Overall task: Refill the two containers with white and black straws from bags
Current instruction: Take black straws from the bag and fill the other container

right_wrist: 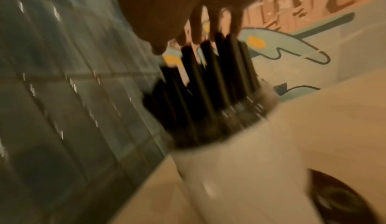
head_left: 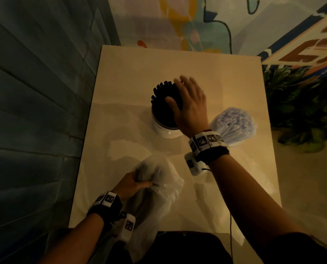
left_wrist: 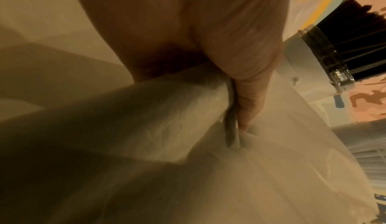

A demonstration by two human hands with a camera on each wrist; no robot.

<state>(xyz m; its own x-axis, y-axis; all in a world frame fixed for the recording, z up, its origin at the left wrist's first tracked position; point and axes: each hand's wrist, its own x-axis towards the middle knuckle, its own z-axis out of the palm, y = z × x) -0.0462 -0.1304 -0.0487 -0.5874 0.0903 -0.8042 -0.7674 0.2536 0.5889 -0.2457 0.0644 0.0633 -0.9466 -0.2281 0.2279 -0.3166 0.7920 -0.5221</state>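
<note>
A white container (head_left: 163,129) stands mid-table, packed with black straws (head_left: 161,94) that fan out above its rim. My right hand (head_left: 187,100) lies flat over the straw tops, fingers straight and spread; the right wrist view shows the fingertips (right_wrist: 196,34) touching the black straws (right_wrist: 208,82) in the container (right_wrist: 229,169). A second container of white straws (head_left: 235,124) stands to the right, partly behind my right wrist. Near the front edge my left hand (head_left: 137,182) grips a crumpled translucent plastic bag (head_left: 158,191); the bag (left_wrist: 167,136) is bunched in my left hand (left_wrist: 240,87).
The beige table (head_left: 120,77) is bordered by a dark panelled wall (head_left: 35,92) on the left and a painted wall behind. A green plant (head_left: 301,107) sits off the right edge. A thin cable (head_left: 230,225) hangs from my right wrist.
</note>
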